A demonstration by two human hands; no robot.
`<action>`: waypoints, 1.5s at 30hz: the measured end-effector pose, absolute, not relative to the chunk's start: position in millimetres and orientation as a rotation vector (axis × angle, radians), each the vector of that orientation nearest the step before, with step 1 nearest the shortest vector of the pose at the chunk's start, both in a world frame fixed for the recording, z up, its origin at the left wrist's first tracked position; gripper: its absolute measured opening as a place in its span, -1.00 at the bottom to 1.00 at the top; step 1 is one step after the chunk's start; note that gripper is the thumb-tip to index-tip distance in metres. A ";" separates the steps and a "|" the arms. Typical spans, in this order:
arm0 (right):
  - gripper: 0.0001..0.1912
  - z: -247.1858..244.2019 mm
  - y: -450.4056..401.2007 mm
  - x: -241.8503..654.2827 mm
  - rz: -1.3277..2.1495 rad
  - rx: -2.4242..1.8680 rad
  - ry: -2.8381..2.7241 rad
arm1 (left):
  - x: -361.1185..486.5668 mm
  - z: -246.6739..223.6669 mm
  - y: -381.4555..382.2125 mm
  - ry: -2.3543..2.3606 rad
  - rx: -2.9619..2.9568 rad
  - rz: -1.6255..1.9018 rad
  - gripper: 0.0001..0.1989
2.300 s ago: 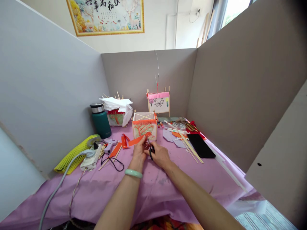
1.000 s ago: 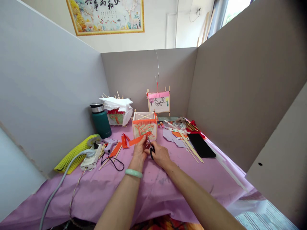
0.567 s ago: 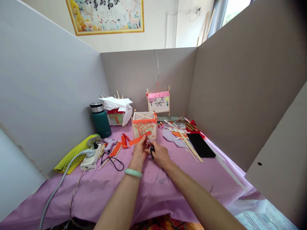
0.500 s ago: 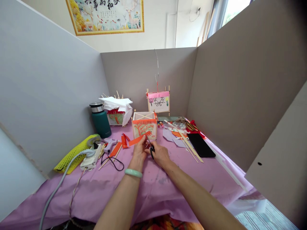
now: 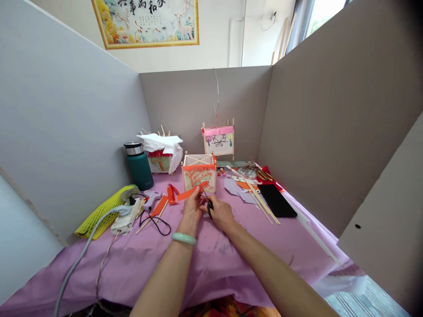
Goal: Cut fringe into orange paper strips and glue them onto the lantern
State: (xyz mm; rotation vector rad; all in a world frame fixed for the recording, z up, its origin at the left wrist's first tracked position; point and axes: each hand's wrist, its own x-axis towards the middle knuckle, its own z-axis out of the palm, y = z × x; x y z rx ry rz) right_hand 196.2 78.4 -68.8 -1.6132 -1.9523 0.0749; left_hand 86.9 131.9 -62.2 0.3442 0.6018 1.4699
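My left hand (image 5: 192,206), with a pale green bangle (image 5: 183,238) on the wrist, pinches an orange paper strip (image 5: 185,194). The strip's far end is cut into a fringe. My right hand (image 5: 220,212) is closed round black-handled scissors (image 5: 209,206), whose blades point up at the strip beside my left fingertips. Just behind my hands stands a square lantern (image 5: 199,176) of sticks and white panels, with an orange fringe along its top and an orange tree drawn on its front. Folded orange paper (image 5: 171,193) lies left of the strip.
To the left are a green bottle (image 5: 139,169), a glue gun (image 5: 152,198) and a power strip (image 5: 127,220) with cords. A pink-topped lantern (image 5: 218,141) hangs behind. A black phone (image 5: 276,200) and wooden sticks (image 5: 261,200) lie right. Grey partitions (image 5: 205,97) enclose the table.
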 end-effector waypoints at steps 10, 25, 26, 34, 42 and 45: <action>-0.65 -70.7 79.7 196.4 0.098 -1.607 -1.907 | 87.7 -70.5 136.6 0.643 0.452 1.469 -0.75; -0.63 -71.8 79.6 197.5 0.079 -1.558 -1.903 | 89.3 -72.2 136.7 0.646 0.512 1.447 -0.77; -0.63 -71.7 79.9 197.5 0.080 -1.560 -1.905 | 89.6 -72.1 136.5 0.648 0.508 1.451 -0.77; -0.64 -70.3 80.6 196.9 0.088 -1.590 -1.904 | 90.8 -71.7 136.3 0.624 0.485 1.478 -0.77; -0.64 -69.7 80.8 197.0 0.098 -1.608 -1.902 | 89.3 -73.5 138.3 0.626 0.488 1.455 -0.77; -0.64 -70.1 81.2 196.9 0.096 -1.612 -1.899 | 88.8 -73.6 138.3 0.620 0.486 1.446 -0.75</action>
